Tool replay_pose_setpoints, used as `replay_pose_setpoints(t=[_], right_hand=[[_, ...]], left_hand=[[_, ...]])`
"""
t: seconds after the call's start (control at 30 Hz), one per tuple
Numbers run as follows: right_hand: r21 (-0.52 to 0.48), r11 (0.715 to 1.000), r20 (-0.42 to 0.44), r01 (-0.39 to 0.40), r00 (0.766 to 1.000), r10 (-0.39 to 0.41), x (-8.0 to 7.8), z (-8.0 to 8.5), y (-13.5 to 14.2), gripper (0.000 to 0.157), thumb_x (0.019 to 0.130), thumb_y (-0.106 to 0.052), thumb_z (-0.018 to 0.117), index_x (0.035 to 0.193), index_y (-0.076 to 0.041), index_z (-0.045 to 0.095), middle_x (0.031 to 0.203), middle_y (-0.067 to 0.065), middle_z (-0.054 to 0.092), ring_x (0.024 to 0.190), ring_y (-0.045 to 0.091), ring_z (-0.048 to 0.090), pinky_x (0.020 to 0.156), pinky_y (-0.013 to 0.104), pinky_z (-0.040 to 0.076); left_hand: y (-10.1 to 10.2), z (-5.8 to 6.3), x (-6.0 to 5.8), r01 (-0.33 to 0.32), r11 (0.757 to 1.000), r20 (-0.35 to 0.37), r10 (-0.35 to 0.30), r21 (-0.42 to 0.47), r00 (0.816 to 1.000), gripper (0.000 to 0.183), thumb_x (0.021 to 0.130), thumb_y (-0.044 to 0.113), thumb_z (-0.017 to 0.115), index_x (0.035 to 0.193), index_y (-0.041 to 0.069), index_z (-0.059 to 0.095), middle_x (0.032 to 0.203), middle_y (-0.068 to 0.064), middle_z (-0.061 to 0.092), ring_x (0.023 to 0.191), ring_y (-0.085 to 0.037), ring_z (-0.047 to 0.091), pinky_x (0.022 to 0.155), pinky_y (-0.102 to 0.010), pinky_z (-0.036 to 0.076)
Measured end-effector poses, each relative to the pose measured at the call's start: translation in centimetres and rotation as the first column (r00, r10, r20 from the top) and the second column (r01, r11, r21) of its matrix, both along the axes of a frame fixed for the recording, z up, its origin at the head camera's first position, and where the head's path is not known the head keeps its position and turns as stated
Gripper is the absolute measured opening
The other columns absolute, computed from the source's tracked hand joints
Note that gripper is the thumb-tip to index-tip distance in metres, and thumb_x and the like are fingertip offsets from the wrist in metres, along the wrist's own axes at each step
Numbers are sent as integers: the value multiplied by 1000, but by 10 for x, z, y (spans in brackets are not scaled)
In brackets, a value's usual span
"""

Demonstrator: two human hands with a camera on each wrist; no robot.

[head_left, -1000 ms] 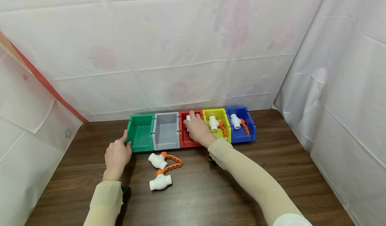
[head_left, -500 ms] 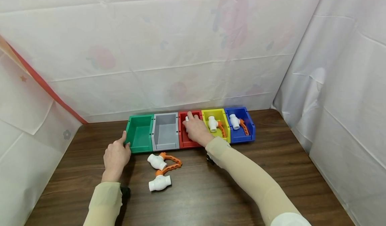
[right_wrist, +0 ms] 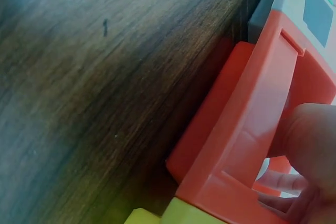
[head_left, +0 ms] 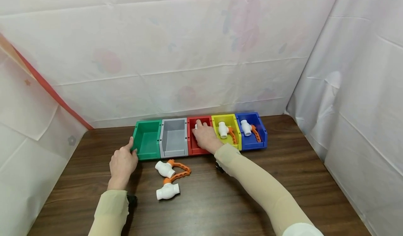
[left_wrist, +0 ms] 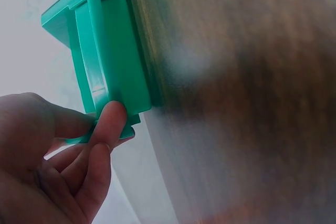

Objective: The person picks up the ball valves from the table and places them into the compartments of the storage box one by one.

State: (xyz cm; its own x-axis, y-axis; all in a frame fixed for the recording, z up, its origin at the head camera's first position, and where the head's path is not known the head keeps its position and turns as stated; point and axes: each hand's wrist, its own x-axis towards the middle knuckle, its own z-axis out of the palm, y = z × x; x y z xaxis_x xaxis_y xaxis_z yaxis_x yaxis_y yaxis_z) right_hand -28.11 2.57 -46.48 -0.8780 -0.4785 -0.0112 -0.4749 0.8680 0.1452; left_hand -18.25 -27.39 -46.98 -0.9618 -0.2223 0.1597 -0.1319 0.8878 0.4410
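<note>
In the head view my left hand (head_left: 123, 164) is at the outer side of the green bin (head_left: 149, 156). The left wrist view shows its thumb and fingers pinching the bin's corner. My right hand (head_left: 206, 137) reaches into the red bin (head_left: 191, 148) and holds a white ball valve (head_left: 196, 126), mostly hidden under the fingers. A small white part of that valve shows between the fingers in the right wrist view. Two more ball valves, an upper one (head_left: 165, 169) and a lower one (head_left: 168, 191), lie on the table with their orange handles close together.
Between green and red stands a grey bin (head_left: 174, 141). To the right, the yellow bin (head_left: 239, 138) and blue bin (head_left: 263, 138) each contain a white valve with an orange handle. The bins form a joined row on the wooden table (head_left: 214, 208), before a white curtain (head_left: 201, 54).
My right hand has shifted slightly inside the red bin, and less of the white valve shows beside its fingers. The left hand stays at the green bin.
</note>
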Motion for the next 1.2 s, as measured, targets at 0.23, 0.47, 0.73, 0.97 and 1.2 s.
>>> replay_pose_setpoints(t=[0.23, 0.47, 0.73, 0.97, 1.2], right_hand=[[-12, 1000, -31, 4, 1000, -4, 0, -3, 0, 33, 97, -21, 66, 129, -17, 68, 117, 13, 54, 94, 25, 53, 72, 33, 57], [-59, 998, -38, 24, 999, -26, 1, -3, 1, 29, 99, -21, 63, 127, -15, 70, 117, 12, 58, 98, 25, 53, 78, 34, 56], [-126, 992, -44, 10, 999, -16, 6, -2, 3, 28, 98, -18, 62, 124, -10, 68, 115, 12, 58, 98, 25, 54, 82, 32, 55], [-231, 973, -23, 26, 999, -32, 13, 6, 6, 20, 95, -19, 66, 113, -11, 70, 112, 9, 58, 98, 24, 53, 86, 33, 52], [-301, 954, -46, 11, 999, -26, 21, 16, 10, 29, 97, -23, 63, 122, -12, 69, 121, 9, 61, 104, 26, 56, 91, 37, 50]], left_hand=[[2, -1, -1, -2, 1000, 11, 2, 7, 1000, 56, 99, 14, 58, 152, 9, 40, 121, -37, 58, 61, -43, 59, 47, -50, 45], [2, -4, -2, -1, 1000, -2, 1, 3, 1000, 55, 99, 13, 58, 151, 8, 42, 120, -37, 59, 62, -45, 60, 48, -51, 46], [1, -3, -3, -6, 1000, -3, 6, -2, 1000, 55, 98, 13, 59, 151, 8, 43, 121, -37, 59, 65, -47, 60, 49, -53, 47], [0, -2, -1, -13, 1000, -6, 13, 0, 1000, 55, 98, 13, 59, 151, 8, 42, 122, -37, 58, 64, -46, 60, 48, -52, 46], [1, -2, 0, -16, 1000, -10, 16, 3, 1000, 56, 99, 13, 59, 151, 9, 41, 121, -37, 58, 60, -43, 59, 46, -49, 45]])
